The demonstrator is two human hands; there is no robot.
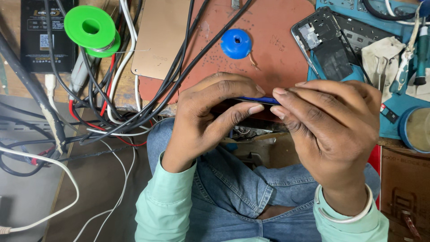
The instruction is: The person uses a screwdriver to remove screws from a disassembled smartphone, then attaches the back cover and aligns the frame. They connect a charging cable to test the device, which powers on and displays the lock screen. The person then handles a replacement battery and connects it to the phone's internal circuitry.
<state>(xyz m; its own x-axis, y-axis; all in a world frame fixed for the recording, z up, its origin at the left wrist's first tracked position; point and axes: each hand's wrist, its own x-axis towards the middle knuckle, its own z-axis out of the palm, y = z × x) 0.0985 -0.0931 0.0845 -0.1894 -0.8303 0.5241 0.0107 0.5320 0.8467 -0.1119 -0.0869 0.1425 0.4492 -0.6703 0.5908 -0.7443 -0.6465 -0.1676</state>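
Left hand: the left hand (210,118) is curled over the near edge of the bench, above the lap, thumb and fingers pinched shut on the left end of a thin blue flat-edged object (257,100).
Right hand: the right hand (329,127) meets it from the other side, fingertips (281,92) closed on the same blue piece — a pale bangle (342,215) sits at the wrist.
Blue piece: seen edge-on, level, held between both hands just in front of the bench edge; only a short strip shows between the fingers, so I cannot tell what kind of thing it is.
Bench surface: a reddish-brown work mat (268,40) lies beyond the hands, with a small round blue plastic spool (236,43) resting on it.
Left of the mat: a tan flat rectangular panel (161,38) lies under a tangle of black, white and red cables (112,103), and a bright green plastic reel (92,29) sits beside a black rectangular box (40,40).
Right of the mat: an opened phone frame with a dark interior (322,42) rests half on a blue silicone mat (403,105), near a pair of metal tweezers (380,71) lying on a white cloth.
Clothing: pale green sleeves (163,206) and blue denim jeans (233,188) fill the lower part of the view.
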